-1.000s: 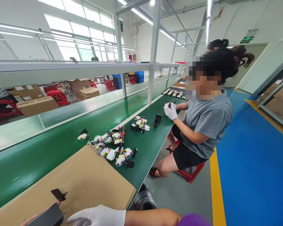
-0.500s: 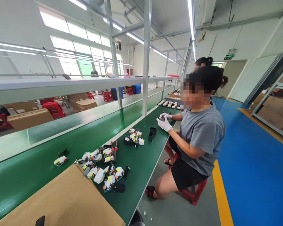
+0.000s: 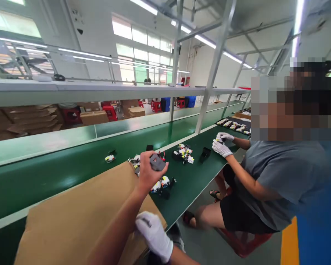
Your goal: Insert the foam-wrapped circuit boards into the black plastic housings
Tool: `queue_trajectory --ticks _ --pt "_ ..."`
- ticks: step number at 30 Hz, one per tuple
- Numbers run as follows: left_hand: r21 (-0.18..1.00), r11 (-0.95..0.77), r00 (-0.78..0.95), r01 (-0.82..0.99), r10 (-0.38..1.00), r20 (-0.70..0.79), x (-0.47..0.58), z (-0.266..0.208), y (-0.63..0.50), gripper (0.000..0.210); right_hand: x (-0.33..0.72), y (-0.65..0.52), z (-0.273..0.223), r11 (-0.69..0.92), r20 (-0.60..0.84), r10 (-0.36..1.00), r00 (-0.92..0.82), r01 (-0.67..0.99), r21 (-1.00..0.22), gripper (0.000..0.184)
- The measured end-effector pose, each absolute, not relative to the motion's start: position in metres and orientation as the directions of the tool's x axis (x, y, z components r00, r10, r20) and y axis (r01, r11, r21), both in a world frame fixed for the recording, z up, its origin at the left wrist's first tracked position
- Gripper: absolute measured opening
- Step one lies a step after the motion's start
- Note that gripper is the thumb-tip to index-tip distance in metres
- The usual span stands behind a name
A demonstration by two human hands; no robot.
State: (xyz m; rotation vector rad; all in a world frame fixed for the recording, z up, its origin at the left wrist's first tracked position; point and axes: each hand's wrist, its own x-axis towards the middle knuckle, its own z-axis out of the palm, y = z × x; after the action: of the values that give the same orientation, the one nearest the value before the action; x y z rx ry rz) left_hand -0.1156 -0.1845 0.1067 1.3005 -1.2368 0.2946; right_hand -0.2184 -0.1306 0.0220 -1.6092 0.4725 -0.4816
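Note:
My left hand (image 3: 149,171), bare, is raised over the near end of a pile of circuit boards (image 3: 156,186). Its thumb and fingers grip a dark grey plastic casing (image 3: 157,162) with a small reddish mark or opening on its face. Lower down, my right hand (image 3: 154,232) in a white glove is at the right edge of the cardboard sheet (image 3: 79,206). Its fingers are curled; a small dark patch shows between them, too unclear to name. The boards carry white and yellow parts, and my left hand and arm partly cover them.
A co-worker in a grey shirt (image 3: 276,176) sits at right, with white-gloved hands (image 3: 222,145) on a small part. Near them lie another board pile (image 3: 184,153) and a black box (image 3: 205,154). A single board (image 3: 110,157) lies left on the green bench (image 3: 193,180). Metal posts (image 3: 213,70) rise behind.
My view has swung left. Both my hands have come into view, the left one gripping the dark grey casing. The co-worker's hands now hold a part with white and yellow on it.

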Motion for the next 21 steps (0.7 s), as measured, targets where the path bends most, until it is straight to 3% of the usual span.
queue_trajectory --ticks 4,9,12,15,18,21 --pt "0.473 0.382 0.314 -0.794 -0.408 0.857 -0.128 0.102 -0.202 0.041 -0.244 -0.139 -0.002 -0.063 0.113 -0.843 0.526 0.112 -0.992 0.056" --pt "0.400 0.391 0.229 -0.829 -0.416 0.880 -0.125 0.080 -0.215 0.037 -0.271 -0.187 0.023 -0.195 0.225 -0.929 0.292 0.130 -0.972 0.045" --pt "0.346 0.402 0.151 -0.848 -0.442 0.884 -0.118 0.066 -0.225 0.035 -0.272 -0.208 0.042 -0.418 0.402 -0.887 0.229 -0.025 -0.908 0.040" --pt "0.335 0.386 0.093 -0.859 -0.527 0.845 -0.112 0.055 -0.231 0.035 -0.264 -0.223 0.049 -0.652 0.600 -0.753 0.269 -0.185 -0.735 0.039" --pt "0.330 0.341 0.082 -0.880 -0.574 0.815 -0.110 0.050 -0.232 0.037 -0.252 -0.235 0.041 -0.760 0.703 -0.649 0.289 -0.253 -0.598 0.040" --pt "0.302 0.302 0.085 -0.904 -0.566 0.820 -0.112 0.048 -0.233 0.040 -0.239 -0.246 0.022 -0.793 0.752 -0.605 0.260 -0.272 -0.545 0.041"
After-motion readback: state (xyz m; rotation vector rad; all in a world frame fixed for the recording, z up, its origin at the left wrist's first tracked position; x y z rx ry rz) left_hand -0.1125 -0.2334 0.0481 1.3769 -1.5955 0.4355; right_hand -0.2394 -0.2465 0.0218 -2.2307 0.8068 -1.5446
